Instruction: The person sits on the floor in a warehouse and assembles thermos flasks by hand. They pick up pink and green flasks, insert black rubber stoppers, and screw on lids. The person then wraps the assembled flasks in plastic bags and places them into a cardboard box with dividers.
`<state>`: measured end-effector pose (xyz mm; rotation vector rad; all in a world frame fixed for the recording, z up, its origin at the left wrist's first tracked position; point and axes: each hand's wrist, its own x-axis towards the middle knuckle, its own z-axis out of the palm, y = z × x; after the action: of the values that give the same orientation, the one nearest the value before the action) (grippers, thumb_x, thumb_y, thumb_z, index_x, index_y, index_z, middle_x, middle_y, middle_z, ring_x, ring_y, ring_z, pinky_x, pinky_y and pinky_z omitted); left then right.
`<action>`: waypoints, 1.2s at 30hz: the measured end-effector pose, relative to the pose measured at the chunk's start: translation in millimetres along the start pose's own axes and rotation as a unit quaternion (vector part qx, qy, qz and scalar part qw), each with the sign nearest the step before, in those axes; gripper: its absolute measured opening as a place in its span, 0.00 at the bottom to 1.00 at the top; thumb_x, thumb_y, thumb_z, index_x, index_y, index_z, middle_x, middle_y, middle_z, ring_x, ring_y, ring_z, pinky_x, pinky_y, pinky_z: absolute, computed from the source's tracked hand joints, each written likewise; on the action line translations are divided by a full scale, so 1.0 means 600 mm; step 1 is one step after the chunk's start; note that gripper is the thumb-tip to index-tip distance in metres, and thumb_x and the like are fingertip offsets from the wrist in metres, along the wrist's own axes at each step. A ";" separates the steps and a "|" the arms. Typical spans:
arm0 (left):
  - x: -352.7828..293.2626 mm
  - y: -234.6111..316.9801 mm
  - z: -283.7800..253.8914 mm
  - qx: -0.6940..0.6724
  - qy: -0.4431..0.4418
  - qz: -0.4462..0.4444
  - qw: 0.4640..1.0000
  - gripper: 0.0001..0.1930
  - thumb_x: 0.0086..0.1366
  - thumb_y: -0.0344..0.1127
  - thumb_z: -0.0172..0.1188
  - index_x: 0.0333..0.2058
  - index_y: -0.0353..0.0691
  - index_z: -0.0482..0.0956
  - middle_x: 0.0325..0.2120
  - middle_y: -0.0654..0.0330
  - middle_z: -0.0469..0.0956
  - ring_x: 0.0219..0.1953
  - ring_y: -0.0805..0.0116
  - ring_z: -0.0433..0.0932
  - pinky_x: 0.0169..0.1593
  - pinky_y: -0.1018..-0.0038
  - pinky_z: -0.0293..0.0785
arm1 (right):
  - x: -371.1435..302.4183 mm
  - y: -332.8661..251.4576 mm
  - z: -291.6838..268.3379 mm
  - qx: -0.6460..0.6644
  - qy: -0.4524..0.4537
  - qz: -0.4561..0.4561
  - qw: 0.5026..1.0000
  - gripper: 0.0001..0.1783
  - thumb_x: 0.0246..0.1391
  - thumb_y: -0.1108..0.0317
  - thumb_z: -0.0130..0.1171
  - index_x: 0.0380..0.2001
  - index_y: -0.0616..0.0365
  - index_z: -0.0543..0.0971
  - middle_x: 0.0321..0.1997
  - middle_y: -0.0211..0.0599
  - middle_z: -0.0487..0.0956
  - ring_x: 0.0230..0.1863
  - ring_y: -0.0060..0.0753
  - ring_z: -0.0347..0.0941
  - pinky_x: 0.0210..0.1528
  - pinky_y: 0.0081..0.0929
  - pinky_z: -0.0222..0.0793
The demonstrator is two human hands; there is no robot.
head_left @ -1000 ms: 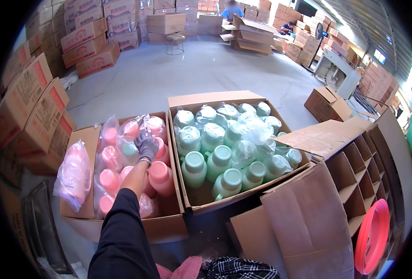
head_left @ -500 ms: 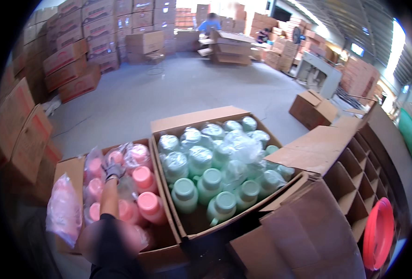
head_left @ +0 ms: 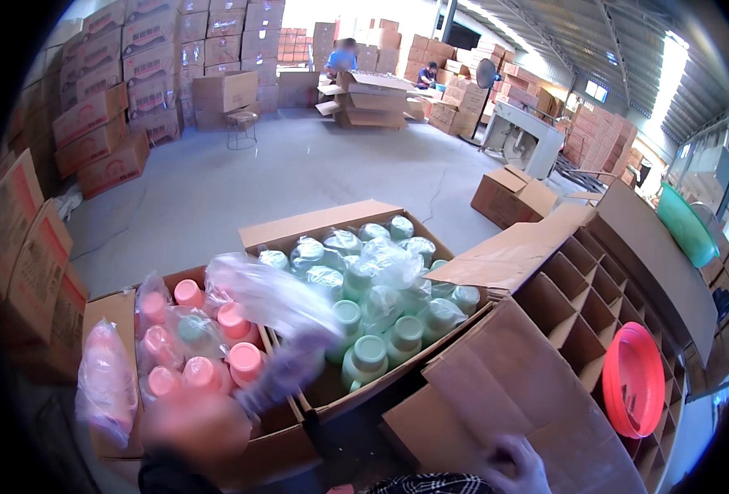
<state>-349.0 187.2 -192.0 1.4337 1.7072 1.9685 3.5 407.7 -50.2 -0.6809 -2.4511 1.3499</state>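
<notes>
My left hand (head_left: 303,358), in a grey glove, is smeared by motion over the edge between two cartons. It grips a blurred clear plastic bag (head_left: 286,296) that trails up and left; whether the bag holds anything cannot be made out. Beneath and left, a carton (head_left: 105,309) holds pink lidded jugs (head_left: 243,360), some bagged, and a bagged green one (head_left: 190,328). Green lidded jugs (head_left: 366,356) fill the second carton (head_left: 323,224), several under clear plastic. At the lower edge, my right hand (head_left: 519,463) has curved fingers apart and nothing visible in it, near a brown carton flap (head_left: 529,395).
A bagged pink item (head_left: 107,383) lies on the left flap. On the right, a divided carton (head_left: 574,276) carries a red plastic basin (head_left: 633,380). An open carton (head_left: 513,196) stands on the floor (head_left: 331,169). Stacked cartons (head_left: 155,66) line the back; two people work there.
My left hand has swung right and nearer from the pink jugs, pulling the plastic bag along. My right hand has come into view at the lower edge. The whole view has shifted slightly.
</notes>
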 end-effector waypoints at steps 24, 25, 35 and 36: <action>0.059 0.235 0.248 0.295 -0.113 0.248 0.916 0.35 0.47 0.33 0.67 0.56 0.33 0.71 0.54 0.49 0.74 0.60 0.51 0.70 0.64 0.58 0.65 | 0.022 -0.121 -0.212 0.512 0.023 -0.140 0.847 0.32 0.62 0.57 0.58 0.64 0.60 0.63 0.58 0.42 0.73 0.48 0.41 0.78 0.52 0.36 0.76; 0.066 0.242 0.263 0.240 -0.124 0.225 0.936 0.31 0.48 0.31 0.66 0.54 0.32 0.73 0.50 0.50 0.78 0.58 0.53 0.73 0.62 0.60 0.68 | 0.016 -0.116 -0.198 0.436 0.144 -0.099 0.883 0.37 0.59 0.62 0.61 0.67 0.61 0.58 0.59 0.42 0.72 0.49 0.39 0.77 0.50 0.34 0.76; -0.017 0.281 0.421 0.137 -0.200 0.026 0.970 0.27 0.55 0.20 0.53 0.56 0.32 0.70 0.40 0.54 0.76 0.41 0.56 0.73 0.49 0.65 0.69 | -0.098 0.097 -0.026 0.110 0.202 -0.166 0.959 0.38 0.47 0.61 0.73 0.58 0.66 0.70 0.51 0.52 0.77 0.52 0.36 0.75 0.54 0.32 0.70; -0.037 0.230 0.416 0.221 -0.130 0.178 0.950 0.20 0.62 0.24 0.53 0.54 0.33 0.73 0.36 0.58 0.76 0.34 0.63 0.71 0.41 0.71 0.70 | -0.111 0.109 -0.037 0.095 0.203 -0.133 0.965 0.32 0.48 0.62 0.72 0.55 0.64 0.73 0.47 0.50 0.80 0.49 0.35 0.78 0.51 0.31 0.72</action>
<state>-94.6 295.0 -117.7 2.1798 1.9484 1.4892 88.0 419.3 -93.8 -0.5001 -1.9785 1.1825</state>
